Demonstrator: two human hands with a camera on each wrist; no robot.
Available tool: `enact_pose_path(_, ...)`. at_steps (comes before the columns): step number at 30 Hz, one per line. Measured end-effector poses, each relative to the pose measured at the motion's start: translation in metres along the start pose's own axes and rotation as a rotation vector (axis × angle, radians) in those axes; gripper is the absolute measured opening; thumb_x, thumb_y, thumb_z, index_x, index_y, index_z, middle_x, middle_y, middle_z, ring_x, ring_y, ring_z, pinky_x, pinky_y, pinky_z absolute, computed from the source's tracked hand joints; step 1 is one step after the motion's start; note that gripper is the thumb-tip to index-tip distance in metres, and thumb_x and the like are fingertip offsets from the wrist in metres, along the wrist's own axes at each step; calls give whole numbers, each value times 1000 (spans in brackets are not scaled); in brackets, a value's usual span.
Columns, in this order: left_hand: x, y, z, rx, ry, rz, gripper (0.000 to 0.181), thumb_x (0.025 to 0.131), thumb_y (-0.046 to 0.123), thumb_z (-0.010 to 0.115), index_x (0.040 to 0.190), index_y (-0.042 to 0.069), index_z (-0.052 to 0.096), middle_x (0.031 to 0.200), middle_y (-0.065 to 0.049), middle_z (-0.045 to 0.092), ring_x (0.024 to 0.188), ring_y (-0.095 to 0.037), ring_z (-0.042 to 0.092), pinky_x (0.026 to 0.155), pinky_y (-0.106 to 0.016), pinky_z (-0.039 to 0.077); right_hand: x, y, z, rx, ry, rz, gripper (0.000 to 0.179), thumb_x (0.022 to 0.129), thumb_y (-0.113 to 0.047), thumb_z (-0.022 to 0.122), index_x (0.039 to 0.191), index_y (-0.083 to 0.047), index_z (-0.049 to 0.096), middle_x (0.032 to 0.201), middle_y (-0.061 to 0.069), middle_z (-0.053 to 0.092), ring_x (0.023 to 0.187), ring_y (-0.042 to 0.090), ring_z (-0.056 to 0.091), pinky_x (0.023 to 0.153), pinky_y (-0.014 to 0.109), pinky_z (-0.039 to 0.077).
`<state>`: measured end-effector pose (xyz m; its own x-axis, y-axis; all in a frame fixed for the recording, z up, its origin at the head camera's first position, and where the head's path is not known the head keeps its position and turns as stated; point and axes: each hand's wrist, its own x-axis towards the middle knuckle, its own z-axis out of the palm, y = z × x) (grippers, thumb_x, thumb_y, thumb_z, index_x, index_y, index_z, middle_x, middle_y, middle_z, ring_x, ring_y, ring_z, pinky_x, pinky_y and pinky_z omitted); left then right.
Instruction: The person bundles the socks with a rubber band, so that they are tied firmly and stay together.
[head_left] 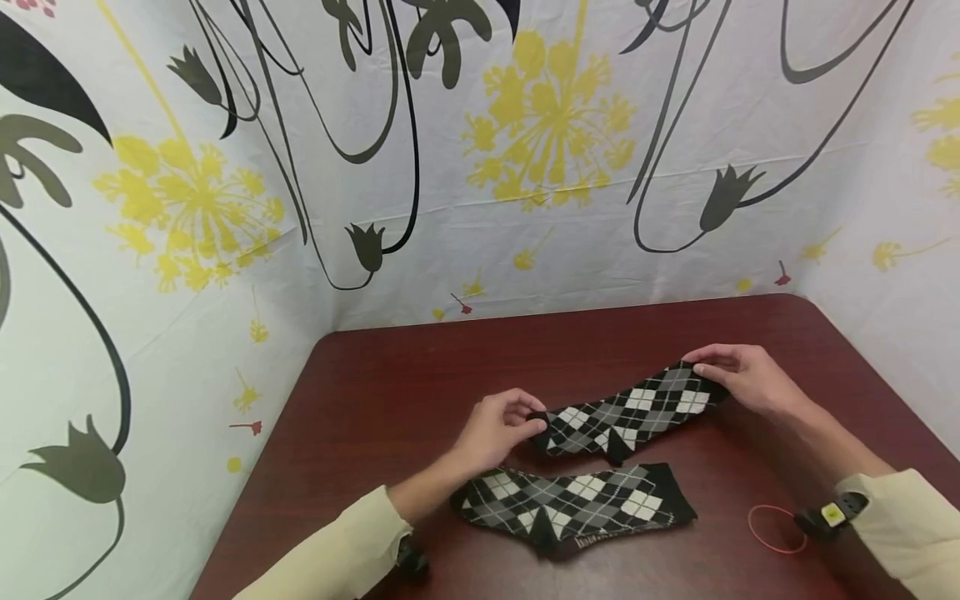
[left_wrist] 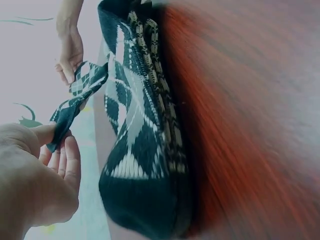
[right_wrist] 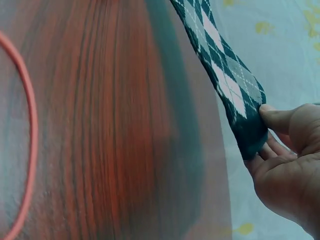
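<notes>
Two argyle socks in black, grey and white are in the head view. The farther sock (head_left: 630, 412) is stretched sideways between both hands, its right end higher than its left. My left hand (head_left: 498, 429) pinches its black toe between thumb and fingers. At the other end, my right hand (head_left: 750, 379) pinches the black cuff, which also shows in the right wrist view as the sock's dark end (right_wrist: 250, 132). Nearer the body, a second sock (head_left: 577, 504) lies flat on the table with its heel toward the front; in the left wrist view this sock (left_wrist: 135, 140) looms close.
A thin red rubber band (head_left: 777, 529) lies on the dark red wooden table (head_left: 390, 375), near the right wrist. Floral-patterned white cloth (head_left: 450, 167) hangs behind the table and along its sides. Dark straps with small devices sit at both wrists.
</notes>
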<state>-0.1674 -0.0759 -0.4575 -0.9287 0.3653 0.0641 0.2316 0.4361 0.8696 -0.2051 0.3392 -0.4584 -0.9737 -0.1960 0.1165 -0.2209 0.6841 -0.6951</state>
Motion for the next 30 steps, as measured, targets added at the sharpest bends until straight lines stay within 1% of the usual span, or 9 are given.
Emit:
enact_pose_path(1, -3, 0, -4, -8, -1, -4, 14, 96, 21, 82, 109, 20, 77, 108, 4, 75, 96, -11, 71, 86, -29, 59, -1, -3, 0, 9, -11, -8, 26, 107, -16, 66, 129, -4, 73, 131, 25, 70, 104, -7, 62, 77, 14, 48)
enact_pose_path(3, -8, -1, -11, -17, -3, -8, 13, 97, 21, 81, 109, 21, 77, 110, 5, 75, 99, -13, 71, 88, -32, 59, -2, -10, 1, 30, -38, -29, 25, 107, -13, 67, 128, -2, 73, 129, 24, 70, 102, -9, 62, 76, 15, 49)
enact_pose_path(6, -17, -2, -21, -29, 4, -14, 12, 98, 23, 81, 109, 21, 77, 111, 6, 75, 101, -14, 71, 89, -32, 58, -5, -20, 3, 56, -72, -56, 24, 106, -10, 67, 127, -1, 73, 127, 22, 71, 101, -3, 67, 75, 18, 51)
enact_pose_path(8, -23, -2, -28, -43, 9, -20, 12, 98, 23, 80, 109, 20, 77, 112, 6, 75, 100, -14, 71, 87, -32, 59, -7, -26, 4, 83, -93, -60, 23, 105, -9, 67, 126, 0, 73, 125, 21, 72, 100, 0, 69, 75, 20, 52)
enact_pose_path(10, -28, -3, -34, -72, 6, -28, 13, 98, 22, 80, 110, 18, 77, 111, 3, 76, 97, -15, 72, 83, -32, 60, -9, -33, 5, 107, -109, -61, 22, 105, -7, 67, 124, 1, 73, 123, 19, 73, 99, 1, 69, 75, 20, 52)
enact_pose_path(13, -37, -3, -43, -149, -9, -48, 15, 99, 19, 79, 112, 12, 76, 109, -3, 76, 93, -17, 73, 78, -32, 61, -13, -42, 8, 160, -141, -49, 21, 105, -6, 67, 124, 2, 72, 119, 18, 75, 97, 0, 69, 76, 20, 53)
enact_pose_path(17, -49, -4, -53, -221, -17, -78, 16, 99, 14, 77, 114, 7, 75, 107, -7, 76, 91, -18, 73, 77, -33, 62, -19, -51, 13, 246, -182, -28, 22, 105, -6, 67, 123, 4, 71, 113, 15, 76, 92, 4, 69, 75, 22, 54)
enact_pose_path(22, -62, -7, -66, -207, -19, -90, 17, 100, 12, 76, 115, 6, 75, 108, -8, 76, 96, -16, 73, 79, -32, 62, -27, -59, 17, 331, -241, -25, 25, 105, -7, 68, 125, 7, 70, 111, 14, 75, 91, 7, 69, 76, 23, 55)
enact_pose_path(30, -72, -10, -89, -192, -88, -101, 21, 102, 16, 74, 121, 7, 75, 115, -9, 76, 101, -18, 72, 79, -33, 60, -34, -62, 20, 402, -357, -101, 26, 105, -7, 66, 126, 9, 68, 114, 13, 75, 97, 7, 69, 82, 22, 57)
